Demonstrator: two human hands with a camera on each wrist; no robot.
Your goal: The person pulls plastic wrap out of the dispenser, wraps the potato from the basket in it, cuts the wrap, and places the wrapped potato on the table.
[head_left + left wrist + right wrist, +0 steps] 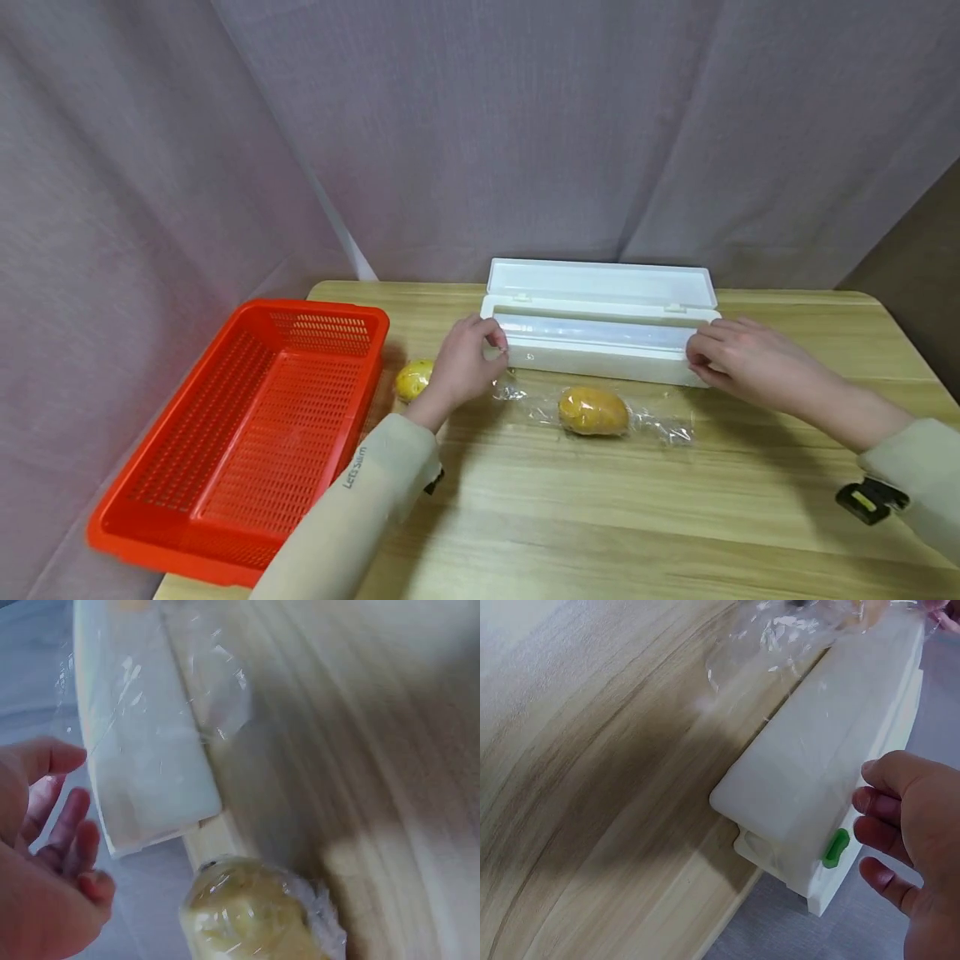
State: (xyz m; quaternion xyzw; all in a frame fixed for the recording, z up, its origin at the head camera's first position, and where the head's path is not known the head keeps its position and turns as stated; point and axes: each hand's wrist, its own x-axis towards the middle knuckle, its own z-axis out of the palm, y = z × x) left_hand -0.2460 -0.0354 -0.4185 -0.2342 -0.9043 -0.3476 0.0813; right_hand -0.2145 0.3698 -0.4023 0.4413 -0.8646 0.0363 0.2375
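A white cling film box (600,360) lies along the back of the table with its lid (600,283) raised and a roll of cling film (592,331) inside. My left hand (467,360) pinches the film at the box's left front corner. At the right end, my right hand (738,360) holds the film's edge between thumb and fingers. Clear film with glints spreads over the box front in the left wrist view. In front of the box lies a yellow mango-like fruit (592,411) wrapped in film, its loose ends twisted out sideways. Another yellow fruit (412,380) is partly hidden behind my left wrist.
A red plastic basket (375,367) with slotted walls stands at the left of the wooden table (637,517). Grey curtain (465,150) hangs right behind the table. A green slider (835,848) sits on the box's right end.
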